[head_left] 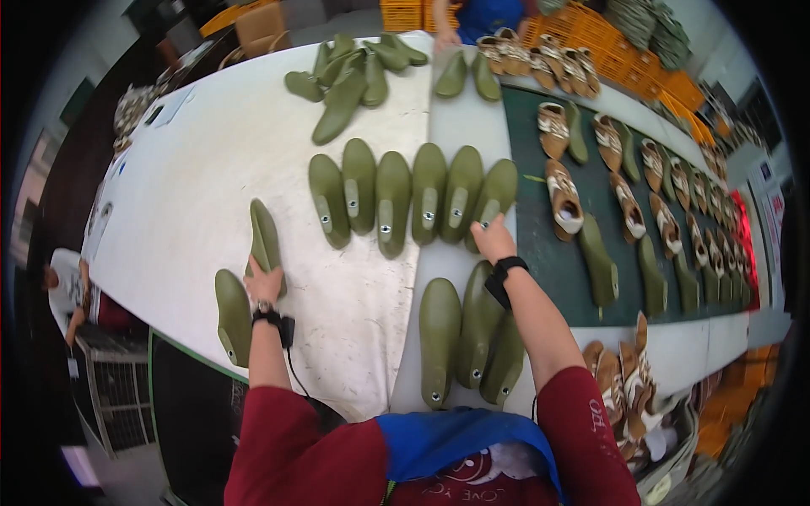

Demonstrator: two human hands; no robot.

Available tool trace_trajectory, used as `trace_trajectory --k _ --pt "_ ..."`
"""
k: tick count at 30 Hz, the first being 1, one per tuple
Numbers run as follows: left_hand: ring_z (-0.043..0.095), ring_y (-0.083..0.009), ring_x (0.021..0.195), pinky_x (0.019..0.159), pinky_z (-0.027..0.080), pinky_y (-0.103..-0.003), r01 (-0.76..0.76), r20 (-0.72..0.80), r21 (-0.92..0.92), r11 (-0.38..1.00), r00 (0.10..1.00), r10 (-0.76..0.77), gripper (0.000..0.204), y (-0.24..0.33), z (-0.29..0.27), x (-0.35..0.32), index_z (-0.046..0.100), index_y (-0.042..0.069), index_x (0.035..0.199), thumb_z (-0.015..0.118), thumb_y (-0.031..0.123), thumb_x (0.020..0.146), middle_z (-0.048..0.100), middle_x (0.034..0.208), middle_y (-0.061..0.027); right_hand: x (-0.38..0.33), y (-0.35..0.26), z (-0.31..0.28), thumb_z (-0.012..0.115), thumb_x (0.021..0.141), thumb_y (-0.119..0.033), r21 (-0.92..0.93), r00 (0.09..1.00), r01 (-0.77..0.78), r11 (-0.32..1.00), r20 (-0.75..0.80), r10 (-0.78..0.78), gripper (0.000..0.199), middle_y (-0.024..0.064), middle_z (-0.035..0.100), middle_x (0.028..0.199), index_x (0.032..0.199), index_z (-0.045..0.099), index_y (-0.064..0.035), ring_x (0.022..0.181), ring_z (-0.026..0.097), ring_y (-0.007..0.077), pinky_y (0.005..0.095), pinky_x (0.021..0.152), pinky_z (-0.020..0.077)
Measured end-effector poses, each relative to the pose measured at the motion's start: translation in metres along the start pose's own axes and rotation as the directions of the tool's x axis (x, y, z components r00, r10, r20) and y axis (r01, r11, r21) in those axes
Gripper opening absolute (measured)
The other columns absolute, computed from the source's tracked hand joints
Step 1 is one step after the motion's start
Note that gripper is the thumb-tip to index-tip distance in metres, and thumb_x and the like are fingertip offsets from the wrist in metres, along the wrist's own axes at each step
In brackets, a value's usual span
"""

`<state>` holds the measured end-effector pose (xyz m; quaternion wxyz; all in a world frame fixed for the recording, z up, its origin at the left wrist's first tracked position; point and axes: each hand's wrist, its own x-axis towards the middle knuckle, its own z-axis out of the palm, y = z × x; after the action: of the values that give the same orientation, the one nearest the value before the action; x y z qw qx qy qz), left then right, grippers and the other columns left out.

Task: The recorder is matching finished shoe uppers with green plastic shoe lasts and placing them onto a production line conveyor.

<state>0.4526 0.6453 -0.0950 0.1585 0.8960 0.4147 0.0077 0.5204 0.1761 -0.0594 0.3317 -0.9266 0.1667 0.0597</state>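
At the left, my left hand (264,282) is closed round the heel end of a green shoe last (264,232). Another green last (231,312) lies beside it, nearer to me. My right hand (494,238) grips the near end of the rightmost last (496,190) in a row of several. The rest of that row, such as a last (393,194) in its middle, lies side by side with toes pointing away. Close to my body are three more lasts, one of them (440,333) in full view and the others partly behind my right forearm.
A loose pile of green lasts (342,101) lies at the far side of the white table (186,169). On the right, a dark green belt (548,287) carries brown-and-white shoes (564,198) and lasts. Another person (489,13) stands beyond; one more (67,287) is at the left.
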Motion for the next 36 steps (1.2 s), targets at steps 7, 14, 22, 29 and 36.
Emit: trace_trajectory --k 7,14,22,29,36 --pt "0.039 -0.0471 0.115 0.093 0.036 -0.051 -0.507 -0.106 0.23 0.83 0.835 0.54 0.094 -0.05 -0.014 -0.206 0.026 0.022 0.14 0.073 0.037 0.06 0.03 0.129 -0.0366 -0.065 -0.036 -0.029 0.051 0.074 -0.026 0.171 0.974 0.22 0.96 -0.083 -0.209 0.026 0.0205 0.064 0.083 0.078 0.062 -0.0024 0.08 0.062 0.0366 0.0464 0.071 0.0487" --pt "0.04 -0.0379 0.118 0.099 0.033 -0.039 -0.45 0.251 -0.484 0.751 0.75 0.612 0.095 -0.069 0.013 -0.233 0.016 0.002 0.14 0.076 0.023 0.069 0.039 0.128 -0.0287 -0.251 -0.058 -0.08 0.058 0.071 -0.022 0.219 0.61 0.78 0.586 -0.053 -0.791 0.02 0.0158 0.06 0.067 0.081 0.059 -0.0044 0.066 0.06 0.0354 0.0464 0.06 0.0468" --pt "0.042 -0.0362 0.117 0.097 0.036 -0.038 -0.51 0.26 -0.639 0.576 0.561 0.786 0.087 -0.048 0.011 -0.234 0.025 0.004 0.138 0.076 0.024 0.069 0.033 0.131 -0.0279 -0.334 0.065 -0.139 0.059 0.078 -0.022 0.097 0.767 0.641 0.761 -0.104 -0.633 0.029 0.0128 0.062 0.076 0.104 0.057 -0.0086 0.068 0.06 0.0318 0.0414 0.058 0.0472" --pt "0.043 -0.0369 0.101 0.089 0.038 -0.04 -0.864 -0.052 -0.253 0.435 0.461 0.886 0.063 0.014 0.0 -0.297 0.044 0.009 0.124 0.071 0.01 0.067 0.039 0.115 -0.021 -0.392 0.15 -0.184 0.062 0.078 -0.014 0.143 0.932 0.288 0.947 -0.268 -0.243 0.026 0.012 0.059 0.063 0.102 0.061 -0.0054 0.055 0.059 0.0254 0.0329 0.052 0.0454" --pt "0.035 -0.0374 0.119 0.101 0.029 -0.039 -0.724 -0.105 -0.483 0.492 0.606 0.788 0.043 0.033 0.03 -0.307 0.045 0.002 0.114 0.056 0.001 0.073 0.034 0.126 -0.0216 -0.39 0.155 -0.157 0.059 0.079 -0.019 0.19 0.943 0.332 0.924 -0.029 -0.333 0.029 0.0136 0.063 0.072 0.106 0.059 -0.0065 0.067 0.061 0.0306 0.0389 0.062 0.0487"
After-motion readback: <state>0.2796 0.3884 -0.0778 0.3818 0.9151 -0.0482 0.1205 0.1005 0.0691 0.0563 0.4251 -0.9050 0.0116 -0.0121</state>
